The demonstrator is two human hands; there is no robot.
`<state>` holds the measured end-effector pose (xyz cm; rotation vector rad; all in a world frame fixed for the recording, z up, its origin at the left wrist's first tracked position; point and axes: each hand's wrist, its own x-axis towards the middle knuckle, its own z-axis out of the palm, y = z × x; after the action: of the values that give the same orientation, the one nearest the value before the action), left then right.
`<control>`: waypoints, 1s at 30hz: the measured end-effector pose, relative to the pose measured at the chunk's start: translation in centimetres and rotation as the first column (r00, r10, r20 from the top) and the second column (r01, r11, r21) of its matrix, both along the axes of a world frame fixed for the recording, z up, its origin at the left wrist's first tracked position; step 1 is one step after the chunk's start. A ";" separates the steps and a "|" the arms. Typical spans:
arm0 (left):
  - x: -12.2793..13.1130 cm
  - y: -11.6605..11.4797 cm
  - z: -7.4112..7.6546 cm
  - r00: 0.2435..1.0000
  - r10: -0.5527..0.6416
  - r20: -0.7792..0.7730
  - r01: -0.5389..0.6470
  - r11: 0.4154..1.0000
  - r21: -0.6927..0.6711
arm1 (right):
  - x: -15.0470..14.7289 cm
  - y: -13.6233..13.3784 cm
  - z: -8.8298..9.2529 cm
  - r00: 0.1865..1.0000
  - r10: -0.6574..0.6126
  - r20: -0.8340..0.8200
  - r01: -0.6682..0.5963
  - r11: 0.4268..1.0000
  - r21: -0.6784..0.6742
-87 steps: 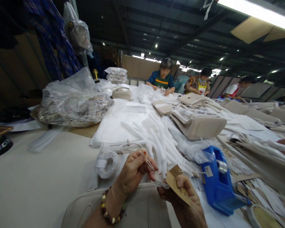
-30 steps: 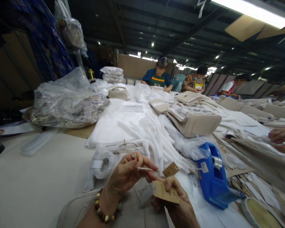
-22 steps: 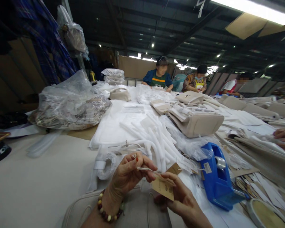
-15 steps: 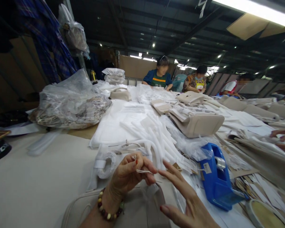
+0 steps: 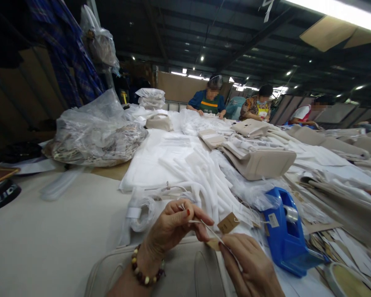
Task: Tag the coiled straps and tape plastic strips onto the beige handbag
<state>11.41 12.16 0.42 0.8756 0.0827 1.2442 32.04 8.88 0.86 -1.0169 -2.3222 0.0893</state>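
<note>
Low in the near middle of the scene, a white string (image 5: 203, 225) is held taut just above a beige bag (image 5: 173, 274) on the desk (image 5: 49, 235). Its left end is pinched between thumb and forefinger of the left hand (image 5: 173, 227), and its right end is gripped, together with a partly hidden brown tag (image 5: 212, 244), by the closed fingers of the right hand (image 5: 250, 268). Just beyond, a second brown tag (image 5: 228, 222) is seen against a pile of white foam tubes (image 5: 208, 185), with a blue tape dispenser (image 5: 286, 235) to the right and a filled plastic sack (image 5: 95, 132) far left.
</note>
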 end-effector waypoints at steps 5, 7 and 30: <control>0.7 -0.2 0.4 0.991 0.061 -0.116 -0.063 0.998 -0.014 | 2.8 0.3 -0.2 0.952 -0.102 0.288 0.047 0.981 0.190; 0.9 -0.4 0.5 0.977 0.013 -0.215 -0.016 1.000 -0.009 | 2.2 0.4 -0.5 0.966 -0.021 0.256 -0.022 0.986 0.167; 1.3 1.2 -0.2 0.709 0.510 -0.487 -0.616 0.784 -0.075 | -4.7 4.7 1.6 0.745 -0.409 -0.527 -0.300 0.500 -0.812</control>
<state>12.71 13.34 0.17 0.9452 0.9216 1.5401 27.32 13.62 2.42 -1.2107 -1.4320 1.5187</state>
